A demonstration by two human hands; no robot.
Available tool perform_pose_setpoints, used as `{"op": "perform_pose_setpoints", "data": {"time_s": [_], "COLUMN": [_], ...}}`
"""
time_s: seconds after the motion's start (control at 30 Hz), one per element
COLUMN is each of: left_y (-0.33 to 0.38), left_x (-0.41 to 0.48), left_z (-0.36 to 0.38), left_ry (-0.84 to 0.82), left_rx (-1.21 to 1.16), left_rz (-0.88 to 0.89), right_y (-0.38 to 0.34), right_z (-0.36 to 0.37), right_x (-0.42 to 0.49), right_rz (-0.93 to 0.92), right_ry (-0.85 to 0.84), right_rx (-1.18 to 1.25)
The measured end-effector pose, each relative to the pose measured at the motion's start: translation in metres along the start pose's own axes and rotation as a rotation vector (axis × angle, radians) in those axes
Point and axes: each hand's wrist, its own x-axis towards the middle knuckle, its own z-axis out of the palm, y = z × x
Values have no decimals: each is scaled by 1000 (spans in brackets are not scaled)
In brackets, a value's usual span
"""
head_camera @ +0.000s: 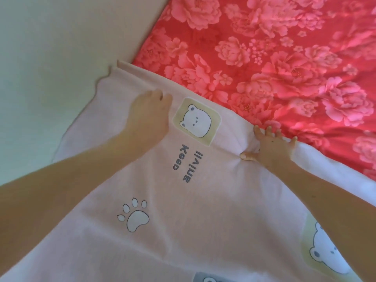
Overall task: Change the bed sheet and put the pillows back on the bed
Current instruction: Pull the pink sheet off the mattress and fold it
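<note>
Pink sheet runs diagonally over the red floral bed; left hand grips its edge, right hand presses, fingers spread.

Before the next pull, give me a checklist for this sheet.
1. Left hand gripping pink bear-print sheet: ok, fingers curled into it.
2. Right hand on sheet's edge: ok, fingers spread flat.
3. Red floral fabric covered: not ok, mostly exposed.
4. Sheet smooth: not ok, puckered at right thumb.
5. Pillows out of the way: cannot tell, none in view.
</note>
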Motion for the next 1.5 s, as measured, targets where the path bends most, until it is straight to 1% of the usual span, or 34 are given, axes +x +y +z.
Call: {"op": "perform_pose_setpoints", "data": {"time_s": [0.03,0.07,0.13,0.17,0.23,0.27,0.33,0.4,0.43,0.5,0.57,0.6,0.63,0.67,0.7,0.73,0.77,0.8,0.9,0.97,1.03,1.1,1.17,1.2,1.3,1.37,1.4,1.43,1.47,1.5], "left_y": [7,5,-17,-30,-41,-42,-44,-51,-53,-56,-55,-54,-55,-56,-57,-57,-56,-57,-58,-56,-53,-55,-70,-79,-102,-103,-107,-112,-121,-125], "left_x": [-23,-38,-42,-36,-25,-22,-21,-19,-17,-15,-14,-14,-15,-15,-15,-15,-15,-15,-14,-14,-13,-1,25,41,85,103,110,117,122,125], "left_z": [10,22,46,58,74,80,91,96,96,98,101,101,100,100,100,100,102,103,103,100,94,80,64,55,38,23,14,5,-3,-9], "left_ry": [-37,-111,-286,-311,-252,-216,-119,-60,-39,1,21,27,31,38,55,70,84,98,110,102,99,151,192,153,-87,-168,-168,-119,-72,-69], "left_rx": [-38,-32,53,67,60,51,47,31,22,6,4,-1,-7,-14,-15,-9,-9,-16,-14,2,6,4,96,169,316,364,383,408,443,485], "left_rz": [44,43,-66,-109,-139,-143,-142,-132,-131,-132,-132,-131,-131,-132,-134,-134,-129,-126,-125,-123,-126,-114,-39,-10,42,141,197,225,210,160], "right_y": [1,1,0,-1,4,9,22,34,40,49,56,56,53,48,43,38,36,35,38,38,38,37,36,36,36,36,35,35,34,35], "right_z": [0,-1,1,1,-2,-3,0,-4,-8,-21,-41,-45,-43,-37,-32,-30,-30,-33,-50,-50,-51,-51,-51,-51,-53,-55,-55,-55,-56,-57], "right_x": [0,0,-1,-1,-3,-6,-7,-5,-1,9,21,28,33,39,46,51,57,63,89,106,117,125,129,130,132,129,128,127,127,127], "right_rz": [0,-2,-7,-11,-39,-60,-74,-16,-36,-142,-144,-110,-49,42,132,188,194,157,61,41,33,48,58,55,59,55,54,55,57,59], "right_ry": [-2,-1,5,12,32,74,270,398,435,555,710,716,649,546,474,450,450,427,176,82,56,49,20,10,-5,-12,-18,-17,-13,-12], "right_rx": [7,11,23,26,47,81,182,303,288,228,162,112,57,33,62,125,194,236,223,176,122,101,92,91,109,101,94,91,94,100]}}
